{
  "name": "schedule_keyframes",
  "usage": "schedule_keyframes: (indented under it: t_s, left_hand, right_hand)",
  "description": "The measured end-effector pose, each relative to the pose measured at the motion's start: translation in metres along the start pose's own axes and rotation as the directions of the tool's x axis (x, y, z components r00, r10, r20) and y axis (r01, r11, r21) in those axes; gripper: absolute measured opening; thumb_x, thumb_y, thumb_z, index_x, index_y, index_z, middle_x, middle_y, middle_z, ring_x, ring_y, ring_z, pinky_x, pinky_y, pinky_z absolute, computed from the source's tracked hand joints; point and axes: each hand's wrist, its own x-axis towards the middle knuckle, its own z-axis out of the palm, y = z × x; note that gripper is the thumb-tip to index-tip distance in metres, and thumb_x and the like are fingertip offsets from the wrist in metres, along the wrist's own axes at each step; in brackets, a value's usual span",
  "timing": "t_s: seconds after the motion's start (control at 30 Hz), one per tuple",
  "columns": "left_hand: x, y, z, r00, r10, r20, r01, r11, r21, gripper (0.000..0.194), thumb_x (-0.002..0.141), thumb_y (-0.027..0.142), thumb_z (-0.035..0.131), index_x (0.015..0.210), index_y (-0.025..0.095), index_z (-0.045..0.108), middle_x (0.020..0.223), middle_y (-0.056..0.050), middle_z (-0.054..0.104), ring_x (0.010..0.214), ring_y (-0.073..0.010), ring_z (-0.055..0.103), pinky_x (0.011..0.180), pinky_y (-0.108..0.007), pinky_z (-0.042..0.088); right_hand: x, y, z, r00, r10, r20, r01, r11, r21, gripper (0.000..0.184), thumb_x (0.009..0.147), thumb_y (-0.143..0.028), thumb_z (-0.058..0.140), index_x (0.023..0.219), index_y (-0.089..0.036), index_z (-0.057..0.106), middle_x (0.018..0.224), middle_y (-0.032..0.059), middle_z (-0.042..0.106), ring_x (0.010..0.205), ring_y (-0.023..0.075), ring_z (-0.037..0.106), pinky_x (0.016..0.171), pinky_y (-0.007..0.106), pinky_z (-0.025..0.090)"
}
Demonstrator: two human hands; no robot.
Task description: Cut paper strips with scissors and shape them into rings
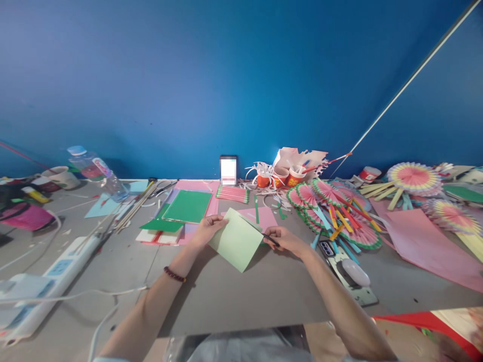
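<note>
A sheet of pale green paper (239, 241) is tilted above the grey table, its left edge pinched by my left hand (209, 227). My right hand (284, 240) is closed round a pair of black scissors (272, 240), whose blades meet the paper's upper right edge. Part of the blades is hidden by the sheet. Just behind lies pink paper (264, 216) with thin green strips on it. To the left of my left hand is a pack of dark green paper (188, 206).
Paper fans (328, 201) with coloured sticks spread to the right, near a phone (354, 281). At the back stand a small lit screen (228, 171) and red paper cups (295, 177). A bottle (100, 171) and a power strip (56, 281) are on the left.
</note>
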Motion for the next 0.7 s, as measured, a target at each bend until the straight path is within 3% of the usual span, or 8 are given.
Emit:
schedule_keyframes:
  t_s: [0.33, 0.7]
  left_hand:
    - [0.0014, -0.0057, 0.002, 1.0, 0.014, -0.003, -0.014, 0.999, 0.03, 0.032, 0.061, 0.045, 0.077, 0.068, 0.016, 0.065, 0.062, 0.0, 0.065, 0.051, -0.012, 0.056, 0.048, -0.022, 0.041]
    - [0.003, -0.0092, 0.0011, 1.0, 0.014, 0.013, -0.015, 1.0, 0.005, 0.032, 0.062, 0.043, 0.077, 0.07, 0.015, 0.065, 0.065, -0.001, 0.066, 0.053, -0.0126, 0.057, 0.05, -0.023, 0.042]
  right_hand:
    - [0.0031, 0.0049, -0.0002, 1.0, -0.005, 0.002, 0.005, 1.0, 0.004, 0.03, 0.068, -0.043, 0.07, 0.072, -0.017, 0.054, 0.057, -0.0051, 0.053, 0.045, 0.0038, 0.04, 0.04, 0.018, 0.019]
    - [0.0014, 0.002, 0.001, 1.0, 0.022, -0.002, -0.022, 1.0, 0.001, 0.029, 0.068, -0.042, 0.069, 0.071, -0.017, 0.054, 0.054, -0.0066, 0.05, 0.043, 0.0034, 0.037, 0.041, 0.019, 0.018]
